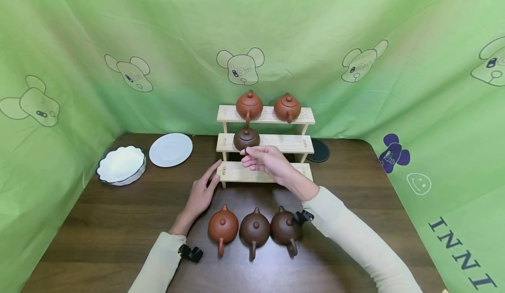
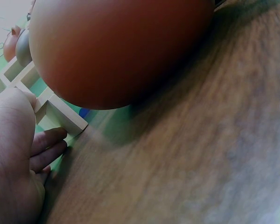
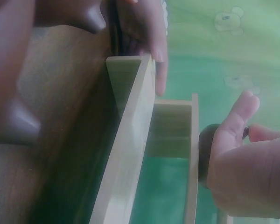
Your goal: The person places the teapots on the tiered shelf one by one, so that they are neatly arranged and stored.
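**Dark teapot held on the middle shelf step**

The dark brown teapot (image 1: 246,139) sits on the middle step of the wooden stepped shelf (image 1: 272,143), toward its left end. The right hand (image 1: 265,160) has its fingers (image 1: 247,151) pinched on the pot's handle at the front. The left hand (image 1: 202,192) lies with fingers straight and together against the left end of the lowest step. Two reddish teapots (image 1: 249,104) stand on the top step. Three more teapots (image 1: 254,228) line up on the worktop (image 1: 118,223) near the wrists. A white plate (image 1: 171,149) and a fluted white dish (image 1: 121,165) lie to the left.
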Tool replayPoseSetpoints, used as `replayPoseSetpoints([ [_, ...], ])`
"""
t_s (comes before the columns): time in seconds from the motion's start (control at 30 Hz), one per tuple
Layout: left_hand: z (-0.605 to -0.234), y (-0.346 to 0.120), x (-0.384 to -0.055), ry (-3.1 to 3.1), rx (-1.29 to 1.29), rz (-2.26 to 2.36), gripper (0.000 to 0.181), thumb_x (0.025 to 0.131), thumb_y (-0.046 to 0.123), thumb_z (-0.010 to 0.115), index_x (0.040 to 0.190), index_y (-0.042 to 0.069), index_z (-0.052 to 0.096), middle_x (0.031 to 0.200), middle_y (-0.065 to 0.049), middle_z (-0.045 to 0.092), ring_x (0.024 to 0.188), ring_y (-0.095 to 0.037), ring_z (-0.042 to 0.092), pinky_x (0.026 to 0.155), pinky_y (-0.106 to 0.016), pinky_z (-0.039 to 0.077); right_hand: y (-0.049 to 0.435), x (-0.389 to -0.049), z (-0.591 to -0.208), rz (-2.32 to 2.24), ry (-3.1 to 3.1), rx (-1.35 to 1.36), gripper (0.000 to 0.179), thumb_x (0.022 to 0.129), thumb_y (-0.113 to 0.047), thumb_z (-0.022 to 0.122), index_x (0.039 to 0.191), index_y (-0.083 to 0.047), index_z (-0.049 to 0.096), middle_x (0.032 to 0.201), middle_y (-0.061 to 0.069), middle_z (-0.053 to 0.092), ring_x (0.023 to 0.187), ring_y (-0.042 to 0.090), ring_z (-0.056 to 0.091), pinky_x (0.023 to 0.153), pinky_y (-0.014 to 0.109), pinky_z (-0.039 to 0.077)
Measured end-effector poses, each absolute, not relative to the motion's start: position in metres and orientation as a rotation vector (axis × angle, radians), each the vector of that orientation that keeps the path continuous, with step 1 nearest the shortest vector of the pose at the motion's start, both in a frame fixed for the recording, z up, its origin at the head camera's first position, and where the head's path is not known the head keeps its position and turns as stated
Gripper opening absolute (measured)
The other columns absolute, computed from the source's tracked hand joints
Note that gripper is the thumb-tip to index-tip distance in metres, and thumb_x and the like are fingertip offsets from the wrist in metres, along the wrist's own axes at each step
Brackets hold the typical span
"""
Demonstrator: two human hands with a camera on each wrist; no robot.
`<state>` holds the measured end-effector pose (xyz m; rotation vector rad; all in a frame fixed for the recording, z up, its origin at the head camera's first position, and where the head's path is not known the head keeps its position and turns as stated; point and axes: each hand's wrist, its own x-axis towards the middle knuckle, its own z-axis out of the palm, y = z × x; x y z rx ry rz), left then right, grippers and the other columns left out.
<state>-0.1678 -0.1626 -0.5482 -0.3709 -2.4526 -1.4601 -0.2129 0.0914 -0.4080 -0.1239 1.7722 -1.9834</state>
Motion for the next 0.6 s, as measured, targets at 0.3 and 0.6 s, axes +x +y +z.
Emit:
replayPoseSetpoints([
  [0.3, -0.551, -0.163, -0.168, -2.457, -0.365, -1.463, 0.048, 0.119, 0.035, 0.055, 0.165, 0.021, 0.056, 0.121, -0.011, 0.079, 0.098, -0.025, 0.066, 0.092, -0.048, 0.052, 0.088, -0.220, -0.405, -1.974, 1.748, -0.145, 0.033, 0.117, -0.012, 0.056, 0.135, 0.013, 0.068, 0.084, -0.002, 0.076, 0.078, 0.006, 0.072, 0.072, 0.019, 0.058],
  [0.6, -0.554, -0.165, -0.170, -2.427, -0.399, -1.458, 0.048, 0.119, 0.035, 0.055, 0.165, 0.022, 0.056, 0.121, -0.011, 0.080, 0.101, -0.023, 0.069, 0.092, -0.045, 0.053, 0.090, -0.224, -0.404, -1.944, 1.750, -0.161, 0.036, 0.118, -0.013, 0.055, 0.138, 0.015, 0.064, 0.084, -0.003, 0.072, 0.077, 0.005, 0.068, 0.074, 0.019, 0.056],
])
